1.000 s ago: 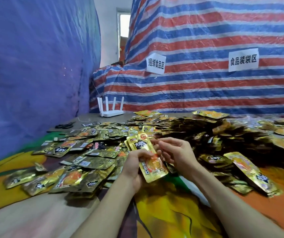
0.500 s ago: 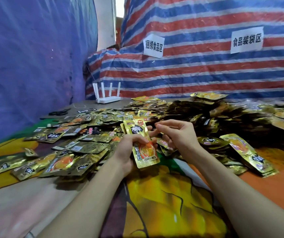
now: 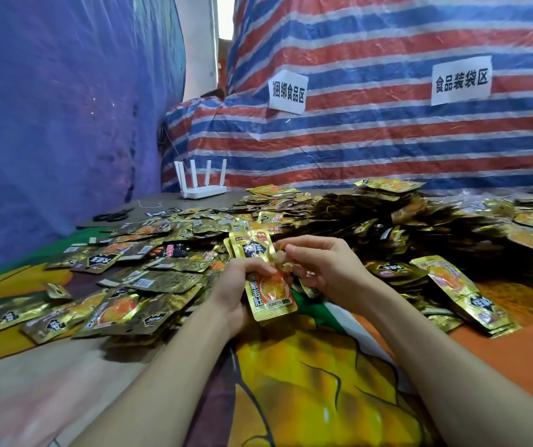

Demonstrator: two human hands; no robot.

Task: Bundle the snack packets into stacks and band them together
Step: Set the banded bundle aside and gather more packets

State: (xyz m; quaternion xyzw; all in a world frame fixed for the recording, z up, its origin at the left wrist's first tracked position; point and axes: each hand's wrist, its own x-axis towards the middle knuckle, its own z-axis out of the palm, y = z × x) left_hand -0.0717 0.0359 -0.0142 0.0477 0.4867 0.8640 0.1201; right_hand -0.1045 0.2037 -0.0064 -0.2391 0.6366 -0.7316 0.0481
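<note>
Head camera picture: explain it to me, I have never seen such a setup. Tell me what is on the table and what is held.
There is no machine: a person wears one camera on the head, looking down at their own two hands. The left hand grips a stack of gold snack packets. The right hand has curled fingers at the stack's edge; whether they pinch a band is too small to tell. Loose packets cover the colourful cloth, with a big pile behind.
</note>
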